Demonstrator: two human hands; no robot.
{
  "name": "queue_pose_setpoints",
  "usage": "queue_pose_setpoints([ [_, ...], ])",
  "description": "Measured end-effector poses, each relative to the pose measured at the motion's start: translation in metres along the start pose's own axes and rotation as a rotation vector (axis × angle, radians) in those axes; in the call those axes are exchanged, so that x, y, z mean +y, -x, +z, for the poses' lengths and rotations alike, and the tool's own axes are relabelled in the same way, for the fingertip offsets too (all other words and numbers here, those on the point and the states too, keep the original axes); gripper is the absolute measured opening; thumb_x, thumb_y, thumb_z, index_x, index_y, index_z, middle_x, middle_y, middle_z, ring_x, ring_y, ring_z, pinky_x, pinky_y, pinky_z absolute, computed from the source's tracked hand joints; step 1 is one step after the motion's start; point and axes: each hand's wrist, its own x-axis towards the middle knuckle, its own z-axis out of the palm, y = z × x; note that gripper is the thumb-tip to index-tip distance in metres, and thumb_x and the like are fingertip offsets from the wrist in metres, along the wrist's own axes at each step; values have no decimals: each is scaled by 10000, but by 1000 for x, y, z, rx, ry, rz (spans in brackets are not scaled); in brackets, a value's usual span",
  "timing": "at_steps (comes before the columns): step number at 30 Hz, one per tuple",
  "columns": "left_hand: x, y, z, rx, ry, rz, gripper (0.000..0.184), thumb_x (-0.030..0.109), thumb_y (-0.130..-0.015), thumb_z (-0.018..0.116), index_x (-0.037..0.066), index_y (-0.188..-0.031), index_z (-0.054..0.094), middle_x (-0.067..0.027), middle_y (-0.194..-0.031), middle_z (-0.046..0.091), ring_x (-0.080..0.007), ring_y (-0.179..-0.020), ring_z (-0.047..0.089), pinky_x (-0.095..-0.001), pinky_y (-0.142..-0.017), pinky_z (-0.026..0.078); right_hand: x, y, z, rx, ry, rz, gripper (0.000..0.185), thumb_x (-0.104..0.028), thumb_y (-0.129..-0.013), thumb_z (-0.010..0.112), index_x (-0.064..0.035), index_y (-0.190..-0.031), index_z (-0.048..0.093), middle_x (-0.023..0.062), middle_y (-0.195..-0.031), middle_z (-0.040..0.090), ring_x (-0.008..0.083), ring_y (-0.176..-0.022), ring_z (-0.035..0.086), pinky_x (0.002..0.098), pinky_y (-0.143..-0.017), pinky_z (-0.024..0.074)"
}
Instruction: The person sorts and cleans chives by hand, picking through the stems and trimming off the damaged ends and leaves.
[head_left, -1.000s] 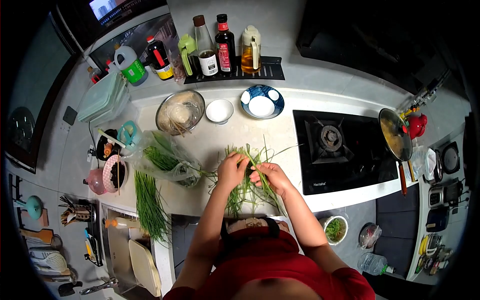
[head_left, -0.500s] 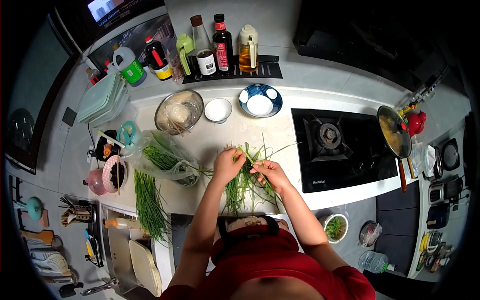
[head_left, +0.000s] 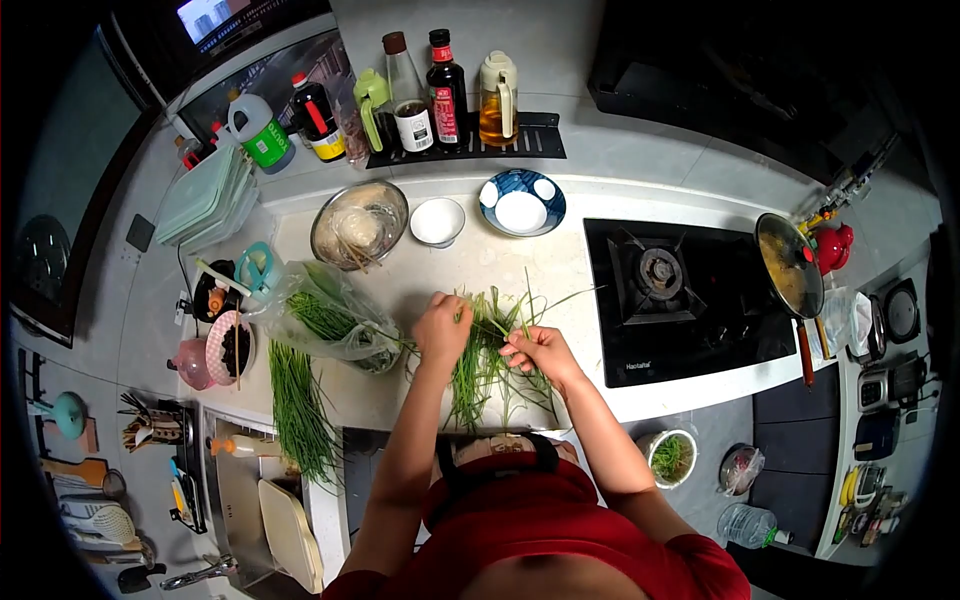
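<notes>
Loose Chinese chives [head_left: 482, 378] lie in a tangled pile on the counter in front of me. Over the left side of that pile is my left hand [head_left: 442, 328], its fingers closed with a bit of green showing at the tips. My right hand [head_left: 541, 354] pinches a chive stalk between thumb and fingers at the pile's right side. To the left, a clear plastic bag [head_left: 345, 340] holds more chives, and a neat bunch of long chives [head_left: 298, 410] hangs over the counter's front edge.
A steel bowl [head_left: 318, 222], a small white bowl [head_left: 437, 222] and a blue patterned bowl [head_left: 522, 203] line the back. The gas hob [head_left: 690, 350] is at right, with a lidded pan [head_left: 790, 265]. Below stands a bin [head_left: 672, 458] with green scraps; the sink [head_left: 240, 500] is at lower left.
My left hand has moved left, away from the right hand, with its fingers still closed. My right hand has barely moved.
</notes>
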Motion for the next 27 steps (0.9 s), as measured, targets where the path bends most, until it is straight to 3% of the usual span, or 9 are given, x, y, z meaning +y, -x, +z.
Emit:
queue_pose_setpoints([
  [8, -28, -7, -8, 21, -146, -78, 163, 221, -743, 602, 68, -791, 629, -76, -758, 580, -279, -652, 562, -352, -577, 439, 3, 5, -7, 31, -74, 17, 180, -188, -853, 526, -26, -914, 575, 69, -847, 628, 104, -670, 589, 199, -544, 437],
  [11, -10, 0, 0, -58, 248, -140, 192, 220, -751, 632, 33, -794, 639, -55, -711, 606, -174, -611, 559, -291, -568, 428, 2, 3, -1, 48, -92, 39, 174, -185, -851, 528, -37, -936, 563, 61, -865, 625, 104, -692, 592, 204, -567, 444],
  [14, 7, 9, 13, -198, 662, -254, 221, 233, -740, 663, 17, -780, 640, -63, -680, 619, -130, -615, 552, -256, -583, 426, 0, 0, 5, 34, -112, 54, 171, -182, -852, 530, -41, -943, 561, 59, -877, 624, 106, -726, 593, 217, -584, 456],
  [17, 13, 11, 14, -255, 824, -340, 179, 174, -736, 675, 2, -769, 636, -34, -679, 612, -74, -618, 510, -230, -584, 415, 6, -4, 5, 41, -162, 25, 178, -187, -852, 533, -40, -948, 564, 57, -893, 624, 106, -771, 589, 227, -601, 464],
  [21, 2, 10, 9, -336, 676, -290, 170, 175, -765, 643, 7, -751, 620, 5, -644, 574, -61, -583, 472, -217, -536, 374, 10, -8, 1, 189, -125, -45, 188, -197, -852, 537, -38, -943, 580, 47, -894, 627, 98, -815, 579, 229, -624, 465],
  [27, -16, 1, -5, -294, 756, -306, 206, 222, -793, 606, 16, -776, 605, 45, -621, 492, -39, -564, 395, -211, -511, 325, 10, -9, -21, 249, -119, -91, 176, -211, -858, 527, -58, -895, 606, 26, -839, 638, 81, -755, 582, 219, -631, 453],
])
